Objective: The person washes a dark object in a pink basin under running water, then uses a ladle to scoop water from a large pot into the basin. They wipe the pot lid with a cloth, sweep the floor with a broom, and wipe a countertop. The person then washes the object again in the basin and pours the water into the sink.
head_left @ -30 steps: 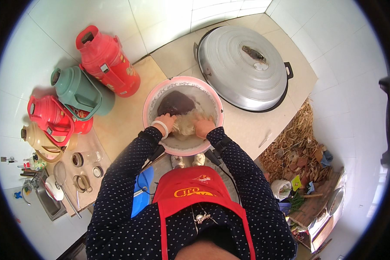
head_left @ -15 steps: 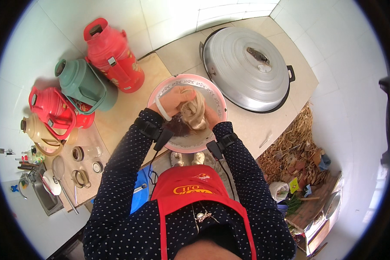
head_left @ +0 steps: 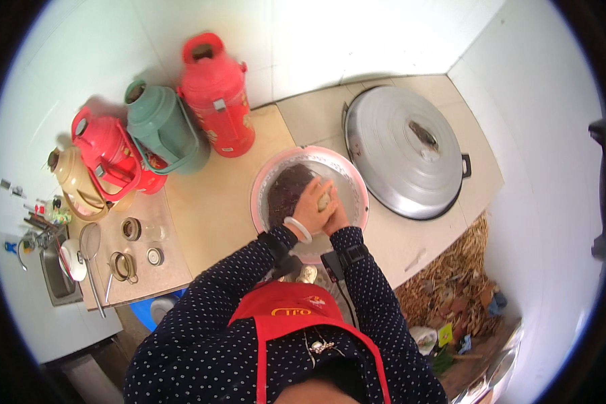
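A pink-rimmed enamel basin [head_left: 265,182] with water and a dark soaked mass [head_left: 288,188] sits on the counter in front of me. Over the basin my left hand [head_left: 310,207], a white bangle on its wrist, and my right hand [head_left: 336,219] are pressed together around a pale wadded bundle, perhaps cloth [head_left: 322,202], mostly hidden by my fingers. The dark mass lies just beyond and left of my left hand. I cannot tell whether my fingers touch it.
Four thermoses [head_left: 219,114] line the back left; a large lidded metal pan [head_left: 390,148] stands right of the basin. Jars [head_left: 131,229], a long-handled strainer [head_left: 89,241] and a sink [head_left: 62,276] are at left. Straw [head_left: 451,276] is piled below the counter's right end.
Both hands were down in the water, then raised a loose pale bundle; now they close tightly around it, mostly covering it. The view has shifted, so the counter appears lower and farther right.
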Action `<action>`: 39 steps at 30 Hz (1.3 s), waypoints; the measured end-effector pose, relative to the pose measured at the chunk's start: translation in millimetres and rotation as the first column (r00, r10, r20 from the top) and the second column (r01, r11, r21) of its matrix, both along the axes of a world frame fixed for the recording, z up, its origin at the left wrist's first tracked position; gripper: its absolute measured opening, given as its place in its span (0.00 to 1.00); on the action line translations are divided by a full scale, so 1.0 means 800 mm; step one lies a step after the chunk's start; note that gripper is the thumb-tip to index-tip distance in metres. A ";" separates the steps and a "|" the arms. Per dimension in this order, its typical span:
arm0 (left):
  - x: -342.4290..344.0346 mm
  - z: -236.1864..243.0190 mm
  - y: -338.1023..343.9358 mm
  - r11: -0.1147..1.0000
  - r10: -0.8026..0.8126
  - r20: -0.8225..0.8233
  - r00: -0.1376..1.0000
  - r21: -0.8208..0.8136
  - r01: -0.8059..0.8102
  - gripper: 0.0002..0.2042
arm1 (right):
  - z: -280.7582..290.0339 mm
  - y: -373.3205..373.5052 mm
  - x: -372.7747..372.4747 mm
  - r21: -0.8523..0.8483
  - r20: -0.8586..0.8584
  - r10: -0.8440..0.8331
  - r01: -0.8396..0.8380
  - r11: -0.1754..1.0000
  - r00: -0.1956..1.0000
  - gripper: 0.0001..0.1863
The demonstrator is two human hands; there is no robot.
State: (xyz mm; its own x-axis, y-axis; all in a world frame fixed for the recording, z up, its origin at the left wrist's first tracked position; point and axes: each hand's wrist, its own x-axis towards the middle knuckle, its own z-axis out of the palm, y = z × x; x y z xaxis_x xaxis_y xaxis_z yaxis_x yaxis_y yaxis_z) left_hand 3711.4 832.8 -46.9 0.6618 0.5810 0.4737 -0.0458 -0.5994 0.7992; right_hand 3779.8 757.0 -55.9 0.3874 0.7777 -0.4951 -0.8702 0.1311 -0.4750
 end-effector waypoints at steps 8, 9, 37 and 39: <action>0.005 -0.011 0.020 0.914 0.017 -0.389 0.921 -0.366 -0.172 0.12 | -0.002 0.022 -0.014 -0.169 0.366 0.120 -0.061 0.984 0.923 0.19; 0.006 -0.011 0.024 0.901 0.002 -0.457 0.889 -0.385 -0.200 0.13 | -0.006 0.021 -0.015 -0.301 0.657 0.230 -0.031 0.953 0.718 0.19; -0.037 -0.018 0.052 0.895 -0.207 -0.753 0.625 0.113 0.432 0.32 | 0.000 -0.022 0.029 -0.709 0.704 0.699 -0.097 0.698 -0.123 0.18; -0.030 -0.016 0.057 0.915 -0.304 -0.732 0.609 -0.047 0.401 0.33 | 0.034 -0.024 0.040 -0.542 0.809 0.576 -0.230 0.808 0.117 0.19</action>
State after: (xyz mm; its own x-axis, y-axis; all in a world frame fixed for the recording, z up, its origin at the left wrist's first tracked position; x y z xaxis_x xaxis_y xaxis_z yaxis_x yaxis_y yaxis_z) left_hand 3687.6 878.4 -59.9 0.9602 0.2047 -0.1900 0.2787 -0.7465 0.6043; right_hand 3811.7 738.1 -28.6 0.3451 0.9122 -0.2207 0.3271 -0.3373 -0.8827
